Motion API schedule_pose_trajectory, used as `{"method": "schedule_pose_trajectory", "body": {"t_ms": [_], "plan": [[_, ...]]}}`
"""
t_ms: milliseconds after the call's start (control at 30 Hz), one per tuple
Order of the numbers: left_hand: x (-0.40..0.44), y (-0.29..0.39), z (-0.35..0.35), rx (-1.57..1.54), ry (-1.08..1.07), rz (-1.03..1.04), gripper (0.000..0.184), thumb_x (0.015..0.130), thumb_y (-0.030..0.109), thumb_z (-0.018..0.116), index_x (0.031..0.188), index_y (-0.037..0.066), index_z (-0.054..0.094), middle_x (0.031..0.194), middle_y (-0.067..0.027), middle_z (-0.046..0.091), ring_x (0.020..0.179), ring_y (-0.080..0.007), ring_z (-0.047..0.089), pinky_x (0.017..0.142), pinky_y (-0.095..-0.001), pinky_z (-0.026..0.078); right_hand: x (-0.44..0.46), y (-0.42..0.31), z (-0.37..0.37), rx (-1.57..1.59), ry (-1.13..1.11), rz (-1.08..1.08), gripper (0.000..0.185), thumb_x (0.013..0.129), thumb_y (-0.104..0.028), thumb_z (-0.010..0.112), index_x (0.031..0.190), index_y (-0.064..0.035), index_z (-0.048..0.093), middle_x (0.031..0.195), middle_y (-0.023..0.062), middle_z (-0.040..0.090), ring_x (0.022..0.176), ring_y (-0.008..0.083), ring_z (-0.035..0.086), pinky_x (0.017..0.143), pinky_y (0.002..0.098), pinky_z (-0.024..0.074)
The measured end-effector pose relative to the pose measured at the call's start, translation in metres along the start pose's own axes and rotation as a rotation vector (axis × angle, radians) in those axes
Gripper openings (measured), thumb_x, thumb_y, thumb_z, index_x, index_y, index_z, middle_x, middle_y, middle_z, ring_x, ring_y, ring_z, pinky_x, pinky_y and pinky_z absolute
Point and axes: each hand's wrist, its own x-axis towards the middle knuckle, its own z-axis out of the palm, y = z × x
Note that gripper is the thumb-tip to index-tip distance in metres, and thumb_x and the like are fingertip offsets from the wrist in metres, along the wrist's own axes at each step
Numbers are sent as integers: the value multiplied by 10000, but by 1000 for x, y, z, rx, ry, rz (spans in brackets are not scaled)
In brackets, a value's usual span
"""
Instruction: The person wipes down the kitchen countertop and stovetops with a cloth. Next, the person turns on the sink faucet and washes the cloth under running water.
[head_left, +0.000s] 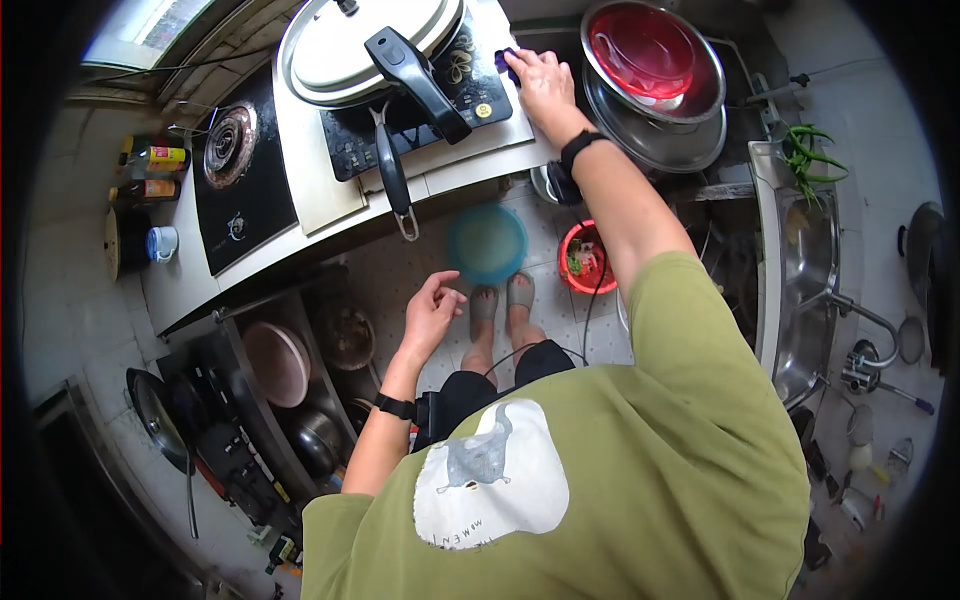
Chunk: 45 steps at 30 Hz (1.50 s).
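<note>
My right hand reaches forward to the counter's right edge, its fingers pressed on a dark purple cloth beside the induction cooker. On the cooker rests a pan with a pale lid, whose black handles point toward me. My left hand hangs in the air over the floor, fingers apart and curved, holding nothing. Below and ahead of it, a blue basin sits on the floor near my feet.
Metal bowls with a red bowl stand right of my right hand. A red bin is on the floor. Green peppers lie by the sink. A gas stove and bottles are at left.
</note>
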Motion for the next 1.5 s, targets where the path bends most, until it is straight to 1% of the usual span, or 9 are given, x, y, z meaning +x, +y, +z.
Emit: {"method": "schedule_pose_trajectory", "body": {"t_ms": [267, 667, 733, 900, 967, 1100, 1300, 1333, 1500], "plan": [[8, -18, -21, -50, 13, 64, 328, 997, 50, 552, 1319, 28, 610, 900, -54, 713, 739, -95, 643, 698, -252, 530, -102, -12, -68, -109, -111, -132, 465, 850, -85, 624, 1306, -167, 673, 1312, -2, 653, 1082, 240, 588, 856, 403, 468], [18, -28, -20, -46, 69, -2, 332, 1030, 68, 550, 1359, 40, 580, 942, -47, 705, 775, -89, 647, 732, -239, 548, 73, 6, 14, -252, -91, -166, 394, 959, -158, 539, 1331, -170, 666, 1285, -19, 659, 1119, 237, 585, 911, 410, 461], [23, -34, -20, -54, 87, -20, 334, 1031, 69, 552, 1362, 40, 577, 948, -48, 706, 777, -89, 648, 730, -239, 547, 101, 7, 21, -284, -170, -141, 446, 948, -134, 540, 1375, -198, 651, 1420, -17, 617, 1151, 227, 589, 933, 403, 464], [32, -40, -21, -105, 175, -84, 338, 1033, 73, 559, 1367, 30, 568, 978, -48, 717, 781, -86, 650, 712, -233, 530, 176, 17, 50, -296, -203, -170, 426, 971, -147, 520, 1371, -201, 654, 1326, -6, 654, 1175, 251, 599, 956, 429, 491], [33, -47, -18, -124, 209, -84, 338, 1030, 67, 556, 1365, 28, 569, 971, -47, 722, 781, -87, 651, 714, -229, 526, 202, 26, 72, -290, -114, -199, 345, 984, -204, 505, 1271, -204, 698, 1208, -14, 675, 1151, 235, 588, 938, 424, 464], [31, -58, -13, -125, 208, -140, 339, 1027, 58, 545, 1364, 31, 567, 977, -56, 715, 788, -95, 653, 730, -243, 537, 251, 29, 95, -336, -101, -196, 324, 985, -215, 508, 1241, -215, 705, 1167, -5, 695, 1127, 255, 633, 930, 458, 516], [28, -58, -6, -109, 156, -122, 339, 1017, 22, 519, 1352, 28, 572, 973, -60, 701, 824, -100, 658, 762, -255, 562, 219, 31, 81, -274, -122, -212, 317, 981, -198, 517, 1239, -197, 701, 1174, 3, 687, 1125, 265, 637, 912, 441, 542], [29, -52, -4, -95, 152, -118, 332, 1016, 35, 534, 1344, 21, 580, 949, -60, 708, 823, -108, 672, 754, -260, 561, 205, 31, 67, -286, -197, -231, 435, 952, -132, 533, 1368, -189, 645, 1295, 42, 650, 1110, 301, 643, 922, 432, 567], [47, -11, 5, -75, 87, -69, 327, 1007, 47, 550, 1330, 29, 601, 911, -57, 709, 813, -109, 675, 739, -263, 552, 99, 32, 20, -151, -175, -271, 529, 900, -63, 571, 1418, -164, 611, 1408, 40, 595, 1108, 295, 605, 918, 401, 545]]}}
